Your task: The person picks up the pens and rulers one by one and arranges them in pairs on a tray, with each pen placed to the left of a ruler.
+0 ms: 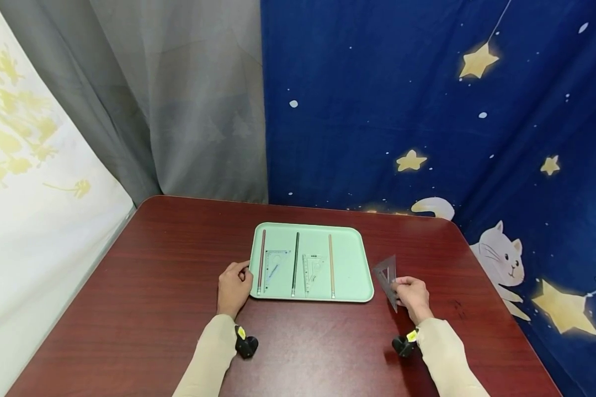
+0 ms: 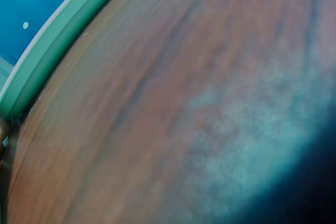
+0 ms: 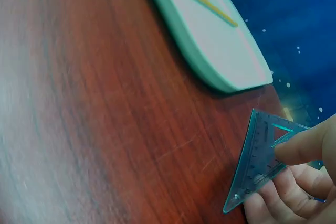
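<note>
My right hand [image 1: 413, 298] pinches a grey translucent set square [image 3: 262, 153] between thumb and fingers, just right of the tray. A pale green tray [image 1: 358, 270] lies on the table; my left hand [image 1: 234, 288] grips its left rim with thumb and fingers. In the left wrist view only a sliver of that hand shows beside the rim. On the tray, a red pencil [image 1: 261, 259], a dark green pencil [image 1: 295, 263] and a yellowish pencil [image 1: 331, 264] lie apart, roughly parallel. Between them sit a clear set square with blue marks [image 1: 273, 264] and another clear set square [image 1: 306, 273].
The reddish-brown wooden table [image 1: 144, 309] extends around the tray on all sides. Beyond its far edge hang a grey curtain [image 1: 208, 110] and a blue curtain [image 1: 352, 110] with stars. A white patterned cloth [image 1: 40, 220] runs along the left side.
</note>
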Tool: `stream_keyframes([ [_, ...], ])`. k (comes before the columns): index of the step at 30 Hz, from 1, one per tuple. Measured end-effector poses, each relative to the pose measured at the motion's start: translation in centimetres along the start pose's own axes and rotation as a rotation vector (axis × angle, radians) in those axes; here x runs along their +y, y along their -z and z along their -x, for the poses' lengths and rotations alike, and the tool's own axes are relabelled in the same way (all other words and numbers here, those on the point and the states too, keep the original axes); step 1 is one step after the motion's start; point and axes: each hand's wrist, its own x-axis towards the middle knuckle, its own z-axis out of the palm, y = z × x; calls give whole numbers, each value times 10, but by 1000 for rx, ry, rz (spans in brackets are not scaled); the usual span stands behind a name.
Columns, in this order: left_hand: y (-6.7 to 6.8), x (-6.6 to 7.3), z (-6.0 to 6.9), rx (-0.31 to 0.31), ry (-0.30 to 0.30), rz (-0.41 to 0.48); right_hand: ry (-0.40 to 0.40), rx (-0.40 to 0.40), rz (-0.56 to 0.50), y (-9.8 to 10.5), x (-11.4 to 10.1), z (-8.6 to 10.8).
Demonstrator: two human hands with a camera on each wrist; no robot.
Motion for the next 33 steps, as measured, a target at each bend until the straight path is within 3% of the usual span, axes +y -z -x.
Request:
stream_keyframes([
  [5,0,-1,0,5,-8,-6,-27,-78,-159,-1,-3,3],
  [11,0,0,0,3,-2,-2,-51,-120,-229,-3,-5,4],
  [33,-1,-1,1,-4,8,-1,-59,-150,-337,-6,-18,6],
])
